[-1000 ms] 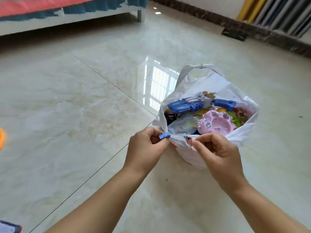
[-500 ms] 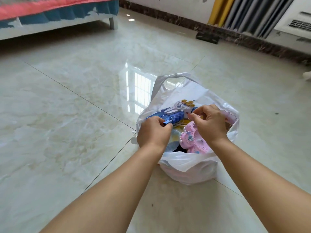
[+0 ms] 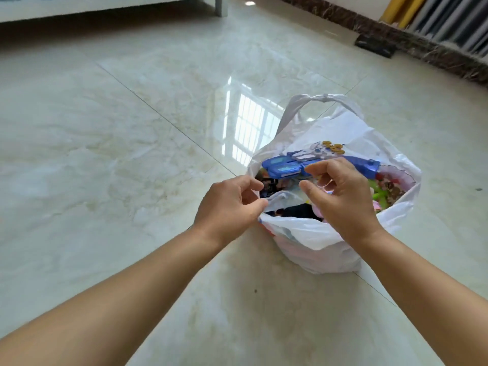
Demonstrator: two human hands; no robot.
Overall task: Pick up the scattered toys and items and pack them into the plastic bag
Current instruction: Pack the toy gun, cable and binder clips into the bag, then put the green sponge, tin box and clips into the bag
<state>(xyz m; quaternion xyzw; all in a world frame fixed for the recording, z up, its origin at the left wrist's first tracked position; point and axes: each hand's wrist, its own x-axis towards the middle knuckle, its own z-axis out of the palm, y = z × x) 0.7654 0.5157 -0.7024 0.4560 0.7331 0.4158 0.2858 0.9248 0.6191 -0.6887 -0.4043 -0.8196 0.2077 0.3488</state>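
Observation:
A white plastic bag (image 3: 311,233) stands open on the tiled floor, its far handle (image 3: 314,97) sticking up. Inside lie a blue toy (image 3: 282,167), a white and gold toy (image 3: 320,151), a green piece (image 3: 377,194) and other items, mostly hidden. My left hand (image 3: 227,207) pinches a fold of the bag's near rim at the left of the mouth. My right hand (image 3: 340,199) hovers over the mouth with thumb and fingers loosely curled and apart, nothing visible between them. It covers the pink toy.
The glossy marble floor (image 3: 132,154) spreads all around the bag. A bed frame with a metal leg (image 3: 220,6) runs along the top left. A dark baseboard (image 3: 422,46), a flat dark object (image 3: 375,46) and curtains (image 3: 449,17) line the top right.
The small blue item in my left hand and the small piece in my right hand are gone from my fingers. My left hand has drawn back to the bag's near rim.

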